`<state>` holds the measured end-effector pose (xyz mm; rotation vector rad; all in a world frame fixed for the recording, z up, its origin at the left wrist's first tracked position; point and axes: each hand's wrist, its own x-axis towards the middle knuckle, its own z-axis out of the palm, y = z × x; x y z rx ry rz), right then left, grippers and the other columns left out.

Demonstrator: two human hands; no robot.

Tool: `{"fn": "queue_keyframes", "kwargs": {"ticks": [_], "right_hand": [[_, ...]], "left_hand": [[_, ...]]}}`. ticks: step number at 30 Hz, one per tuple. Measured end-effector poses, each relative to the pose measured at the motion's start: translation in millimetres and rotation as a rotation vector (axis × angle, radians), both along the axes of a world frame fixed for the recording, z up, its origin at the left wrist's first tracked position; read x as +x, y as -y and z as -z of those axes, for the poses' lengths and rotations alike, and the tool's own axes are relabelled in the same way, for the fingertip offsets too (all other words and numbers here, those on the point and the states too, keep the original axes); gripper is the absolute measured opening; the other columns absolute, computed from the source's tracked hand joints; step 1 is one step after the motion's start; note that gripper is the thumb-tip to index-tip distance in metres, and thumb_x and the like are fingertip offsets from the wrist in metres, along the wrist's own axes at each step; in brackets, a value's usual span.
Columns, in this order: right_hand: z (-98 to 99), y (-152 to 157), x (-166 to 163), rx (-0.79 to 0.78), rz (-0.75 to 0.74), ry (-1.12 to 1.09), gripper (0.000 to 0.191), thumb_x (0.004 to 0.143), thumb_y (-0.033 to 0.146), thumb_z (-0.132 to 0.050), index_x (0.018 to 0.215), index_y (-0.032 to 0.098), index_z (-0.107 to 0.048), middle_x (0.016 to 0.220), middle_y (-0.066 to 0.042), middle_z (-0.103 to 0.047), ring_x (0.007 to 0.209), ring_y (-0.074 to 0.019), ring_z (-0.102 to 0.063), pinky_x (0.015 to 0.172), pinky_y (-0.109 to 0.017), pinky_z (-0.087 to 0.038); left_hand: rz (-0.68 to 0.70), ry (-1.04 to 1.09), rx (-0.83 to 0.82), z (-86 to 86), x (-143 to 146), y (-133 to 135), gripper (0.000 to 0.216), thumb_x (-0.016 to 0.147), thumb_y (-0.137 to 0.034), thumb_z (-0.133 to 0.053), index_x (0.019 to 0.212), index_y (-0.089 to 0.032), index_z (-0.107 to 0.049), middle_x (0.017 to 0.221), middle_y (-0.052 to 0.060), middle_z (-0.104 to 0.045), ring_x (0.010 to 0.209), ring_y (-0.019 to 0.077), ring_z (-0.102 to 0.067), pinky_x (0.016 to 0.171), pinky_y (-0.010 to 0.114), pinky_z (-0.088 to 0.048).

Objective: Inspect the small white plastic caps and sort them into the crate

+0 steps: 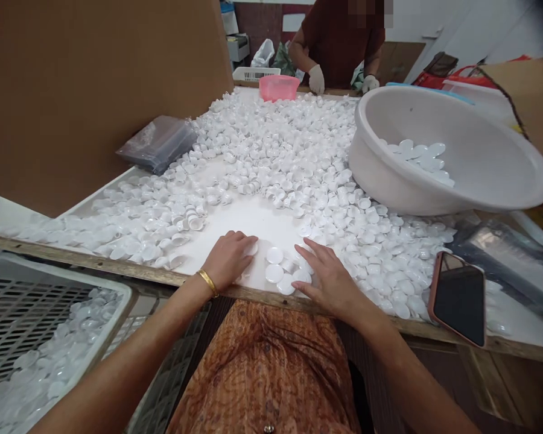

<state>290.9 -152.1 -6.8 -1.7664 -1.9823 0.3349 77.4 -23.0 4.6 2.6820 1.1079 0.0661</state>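
Note:
A white table top is heaped with many small white plastic caps. Both my hands rest near its front edge. My left hand, with a gold bangle on the wrist, has its fingers curled over a few caps. My right hand lies flat with fingers stretched out, touching a small cluster of flat white lids between the two hands.
A tilted white basin with some lids stands at the right. A phone lies on the front right edge. A grey crate with caps sits lower left. Plastic bags, a cardboard wall, a pink tub and a gloved person are beyond.

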Motion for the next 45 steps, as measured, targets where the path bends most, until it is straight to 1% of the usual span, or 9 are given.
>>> {"fn": "queue_keyframes", "kwargs": {"ticks": [3, 8, 14, 20, 28, 32, 35, 38, 45], "right_hand": [[-1.0, -2.2, -0.6, 0.004, 0.005, 0.029, 0.057, 0.080, 0.039, -0.057, 0.132, 0.023, -0.041, 0.136, -0.013, -0.040, 0.123, -0.0289, -0.036, 0.095, -0.052, -0.039], [4.1, -4.2, -12.0, -0.003, -0.031, 0.020, 0.051, 0.083, 0.035, -0.055, 0.130, 0.023, -0.043, 0.135, -0.013, -0.041, 0.122, -0.0286, -0.039, 0.095, -0.052, -0.039], [7.1, 2.6, -11.8, -0.019, 0.012, -0.005, 0.047, 0.083, 0.033, -0.055, 0.128, 0.019, -0.046, 0.136, -0.015, -0.040, 0.124, -0.0274, -0.038, 0.098, -0.049, -0.039], [3.5, 3.0, 0.0, -0.119, -0.059, -0.083, 0.066, 0.074, 0.034, -0.066, 0.133, 0.022, -0.039, 0.142, -0.012, -0.032, 0.128, -0.0259, -0.034, 0.100, -0.045, -0.039], [4.9, -4.2, -3.0, -0.081, -0.005, -0.102, 0.056, 0.081, 0.034, -0.059, 0.133, 0.022, -0.040, 0.139, -0.013, -0.036, 0.127, -0.0264, -0.035, 0.100, -0.047, -0.039], [6.4, -4.4, -3.5, -0.074, 0.015, -0.102, 0.054, 0.083, 0.035, -0.055, 0.133, 0.021, -0.041, 0.139, -0.013, -0.035, 0.128, -0.0261, -0.034, 0.101, -0.046, -0.038], [7.5, -3.0, -1.8, -0.090, -0.010, -0.105, 0.067, 0.076, 0.039, -0.063, 0.135, 0.021, -0.037, 0.142, -0.013, -0.031, 0.129, -0.0272, -0.031, 0.101, -0.046, -0.037], [8.9, -1.7, -1.2, -0.102, -0.018, -0.102, 0.077, 0.070, 0.034, -0.070, 0.137, 0.020, -0.034, 0.144, -0.013, -0.028, 0.130, -0.0271, -0.029, 0.103, -0.044, -0.036], [11.5, -4.9, -12.4, -0.038, 0.033, -0.054, 0.064, 0.075, 0.025, -0.062, 0.133, 0.014, -0.038, 0.140, -0.016, -0.033, 0.128, -0.0269, -0.031, 0.103, -0.044, -0.035]], "left_hand": [[0.052, 0.015, -0.020, -6.1, 5.6, -0.1, 0.046, 0.076, -0.018, -0.051, 0.122, -0.021, -0.049, 0.104, 0.008, -0.055, 0.097, 0.0228, -0.048, 0.085, 0.037, -0.041], [0.282, -0.038, -0.079, -14.0, 18.1, 3.6, 0.066, 0.068, -0.015, -0.060, 0.129, -0.032, -0.042, 0.124, 0.009, -0.044, 0.108, 0.0268, -0.042, 0.089, 0.041, -0.039], [0.412, -0.061, -0.135, -12.7, 24.3, 0.9, 0.077, 0.062, -0.033, -0.073, 0.131, -0.025, -0.040, 0.121, 0.011, -0.046, 0.106, 0.0266, -0.043, 0.090, 0.039, -0.040], [0.351, 0.007, -0.156, -6.7, 33.7, 12.7, 0.069, 0.068, -0.039, -0.068, 0.129, -0.026, -0.040, 0.109, 0.009, -0.048, 0.101, 0.0249, -0.044, 0.078, 0.034, -0.046], [0.189, 0.103, -0.240, 3.3, 33.7, 14.5, 0.057, 0.067, -0.023, -0.065, 0.121, -0.020, -0.047, 0.103, 0.008, -0.046, 0.094, 0.0214, -0.048, 0.084, 0.035, -0.044], [0.124, 0.135, -0.267, 5.2, 34.0, 13.3, 0.058, 0.067, -0.018, -0.061, 0.123, -0.022, -0.045, 0.102, 0.007, -0.045, 0.094, 0.0207, -0.048, 0.084, 0.034, -0.043], [0.118, 0.124, -0.260, 5.5, 35.5, 14.4, 0.060, 0.069, -0.017, -0.059, 0.126, -0.025, -0.044, 0.104, 0.007, -0.044, 0.094, 0.0213, -0.048, 0.084, 0.035, -0.043], [0.120, 0.094, -0.251, 3.8, 35.8, 16.0, 0.062, 0.068, -0.017, -0.060, 0.127, -0.025, -0.044, 0.107, 0.009, -0.042, 0.096, 0.0225, -0.048, 0.085, 0.036, -0.043], [0.123, 0.044, -0.194, 1.0, 39.2, 22.6, 0.062, 0.066, -0.026, -0.065, 0.125, -0.027, -0.047, 0.105, 0.009, -0.041, 0.097, 0.0251, -0.047, 0.080, 0.036, -0.045]]}}
